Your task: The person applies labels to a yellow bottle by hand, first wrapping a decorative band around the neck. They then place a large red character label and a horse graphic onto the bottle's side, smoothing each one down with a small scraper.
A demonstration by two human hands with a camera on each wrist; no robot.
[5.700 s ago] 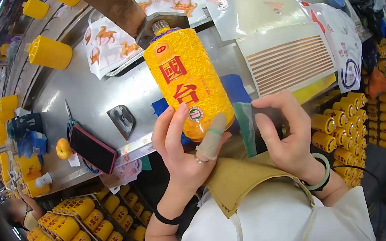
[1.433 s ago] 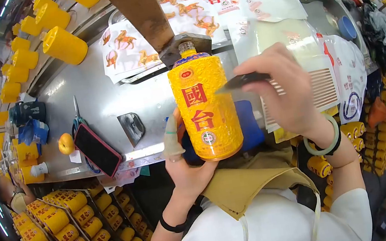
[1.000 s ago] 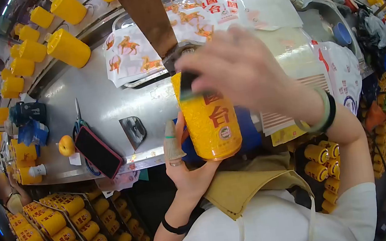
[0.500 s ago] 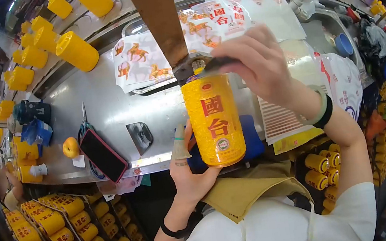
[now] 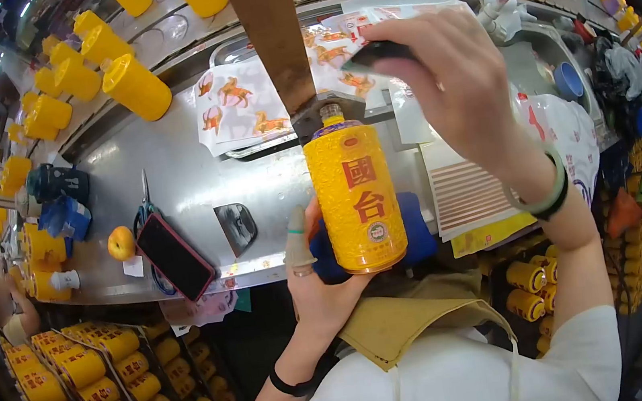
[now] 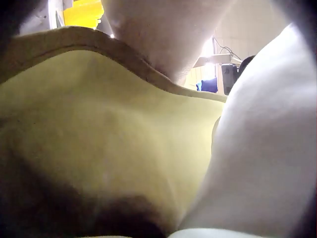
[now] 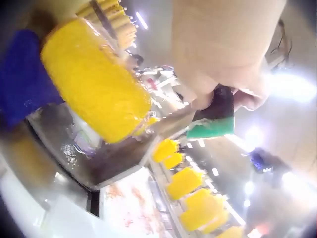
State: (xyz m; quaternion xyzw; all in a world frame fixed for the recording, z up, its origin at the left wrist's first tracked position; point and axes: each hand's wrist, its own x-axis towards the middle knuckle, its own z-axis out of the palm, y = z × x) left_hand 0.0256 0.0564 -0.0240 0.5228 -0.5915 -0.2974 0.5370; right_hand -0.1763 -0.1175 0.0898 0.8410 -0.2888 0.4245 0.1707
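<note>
A yellow bottle with red characters lies with its neck at a metal bracket and its base toward the person. My left hand holds the bottle near its base from the left, a ribbed cover on one finger; part of the hand is hidden behind it. Above and right of the bottle's neck, my right hand pinches a dark flat scraper, clear of the bottle. In the right wrist view the scraper shows a green edge, away from the yellow bottle.
Printed decal sheets lie behind the bottle, and a striped sheet to its right. A phone, scissors and a fruit are at left. Yellow bottles stand along the back ledge; a blue bowl sits right.
Earlier the scraper passed over the bottle's front and shoulder; my right hand has since lifted it up and away. My left hand, once raised beside the base, now holds the bottle.
</note>
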